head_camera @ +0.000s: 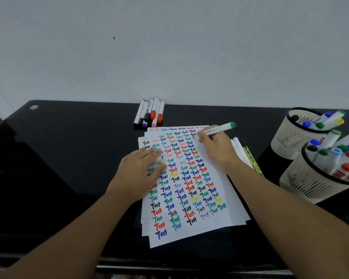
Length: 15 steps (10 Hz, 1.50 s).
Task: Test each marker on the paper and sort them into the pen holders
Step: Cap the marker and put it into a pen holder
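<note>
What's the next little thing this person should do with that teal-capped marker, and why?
Probably write a test word: the right hand grips the marker with its tip at the paper's blank upper right, while the left hand presses the sheet steady.

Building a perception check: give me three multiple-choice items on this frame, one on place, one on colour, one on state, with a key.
1. Where do the pen holders stand?
A. right of the paper
B. left of the paper
C. on the paper

2. End-cap colour of the marker in the right hand?
A. red
B. teal green
C. yellow

3. What is the left hand doing?
A. lifting a holder
B. resting flat on the paper
C. gripping a marker

Key: A, both sit at the right edge; B, the raised cap is teal; B, fingers lie straight on the sheet.
</note>
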{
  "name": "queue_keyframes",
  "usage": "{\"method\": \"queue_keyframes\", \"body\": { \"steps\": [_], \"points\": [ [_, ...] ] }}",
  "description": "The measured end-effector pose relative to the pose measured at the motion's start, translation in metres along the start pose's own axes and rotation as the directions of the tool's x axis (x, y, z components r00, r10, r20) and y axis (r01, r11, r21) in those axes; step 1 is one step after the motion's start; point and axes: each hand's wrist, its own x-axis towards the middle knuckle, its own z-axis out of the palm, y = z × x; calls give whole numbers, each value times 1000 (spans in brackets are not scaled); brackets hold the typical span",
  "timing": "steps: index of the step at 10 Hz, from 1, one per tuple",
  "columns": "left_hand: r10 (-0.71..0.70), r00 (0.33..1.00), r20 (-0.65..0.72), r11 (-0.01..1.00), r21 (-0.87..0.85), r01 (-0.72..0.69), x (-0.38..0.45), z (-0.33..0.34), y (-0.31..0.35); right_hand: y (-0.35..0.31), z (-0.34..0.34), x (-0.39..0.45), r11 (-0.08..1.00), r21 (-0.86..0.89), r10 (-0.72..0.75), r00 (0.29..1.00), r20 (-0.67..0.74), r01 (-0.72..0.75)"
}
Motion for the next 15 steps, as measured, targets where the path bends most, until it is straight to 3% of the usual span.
{"method": "queue_keyframes", "body": {
  "steps": [15],
  "points": [
    [-2,1000,1,1000,-10,2,-1,-1,0,0,-3,-4,1000,-6,-3,1000,-22,2]
  ]
}}
